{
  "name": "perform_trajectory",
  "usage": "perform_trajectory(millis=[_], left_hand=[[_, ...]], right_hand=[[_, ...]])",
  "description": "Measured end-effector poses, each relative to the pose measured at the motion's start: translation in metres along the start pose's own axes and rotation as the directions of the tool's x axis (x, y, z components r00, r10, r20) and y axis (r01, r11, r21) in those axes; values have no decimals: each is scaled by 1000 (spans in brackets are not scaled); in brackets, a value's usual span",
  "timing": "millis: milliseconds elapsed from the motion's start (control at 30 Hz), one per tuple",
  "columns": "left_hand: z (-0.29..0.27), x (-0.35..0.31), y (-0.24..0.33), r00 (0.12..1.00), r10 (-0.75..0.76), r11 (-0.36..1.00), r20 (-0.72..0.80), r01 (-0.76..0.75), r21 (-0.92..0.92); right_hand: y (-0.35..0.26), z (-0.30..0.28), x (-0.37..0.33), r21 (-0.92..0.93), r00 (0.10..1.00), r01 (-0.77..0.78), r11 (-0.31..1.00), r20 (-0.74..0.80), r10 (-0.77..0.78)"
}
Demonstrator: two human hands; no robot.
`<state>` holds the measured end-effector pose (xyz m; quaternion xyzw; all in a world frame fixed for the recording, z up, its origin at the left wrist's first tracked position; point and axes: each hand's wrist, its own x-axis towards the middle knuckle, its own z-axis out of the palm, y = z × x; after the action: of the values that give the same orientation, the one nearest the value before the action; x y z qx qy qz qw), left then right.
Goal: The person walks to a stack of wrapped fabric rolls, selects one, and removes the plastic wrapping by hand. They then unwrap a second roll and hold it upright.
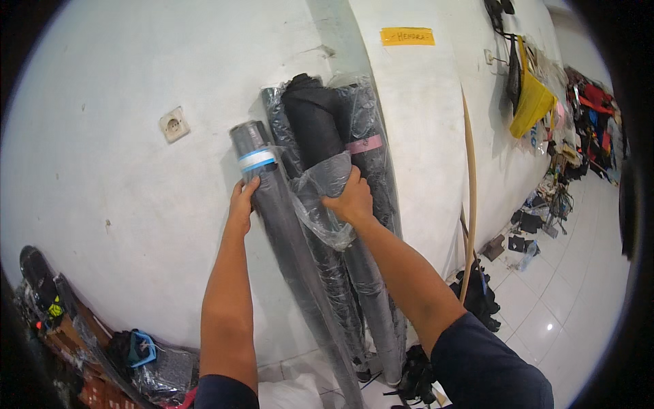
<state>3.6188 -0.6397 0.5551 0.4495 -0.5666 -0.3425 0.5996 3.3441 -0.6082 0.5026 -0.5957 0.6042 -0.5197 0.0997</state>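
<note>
Several long rolls of dark fabric in clear plastic lean upright against the white wall. My left hand (242,206) is closed around the left side of a grey-black fabric roll (285,225), just under its blue and white label (257,160). In the middle, a black fabric roll (313,123) sticks bare out of its wrapping. My right hand (352,198) grips the bunched plastic wrap (325,178) around that roll, below its bare top. Behind stands another wrapped roll (364,160) with a pink band. The fingers on the far sides are partly hidden.
A wall socket (175,125) is at the left. A thin wooden strip (470,204) leans against the wall to the right. Dark scraps (521,243) lie on the tiled floor, and a yellow cloth (533,102) hangs above. At the lower left are a blue basket (142,347) and piled goods.
</note>
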Motion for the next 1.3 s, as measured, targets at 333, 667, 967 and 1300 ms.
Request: perform_trajectory(millis=[333, 667, 967, 1300], left_hand=[[2, 1, -25, 960, 213, 904, -182, -123, 410], [102, -140, 51, 832, 366, 928, 416, -358, -101], [93, -211, 137, 830, 402, 914, 386, -389, -114], [95, -269, 146, 793, 506, 830, 340, -341, -441]], right_hand=[[-5, -37, -31, 115, 996, 80, 990, 28, -84], [-13, -90, -119, 190, 938, 339, 921, -139, -317], [-26, -123, -250, -474, 739, 475, 741, -243, -629], [24, -91, -362, -209, 963, 149, 967, -190, -189]])
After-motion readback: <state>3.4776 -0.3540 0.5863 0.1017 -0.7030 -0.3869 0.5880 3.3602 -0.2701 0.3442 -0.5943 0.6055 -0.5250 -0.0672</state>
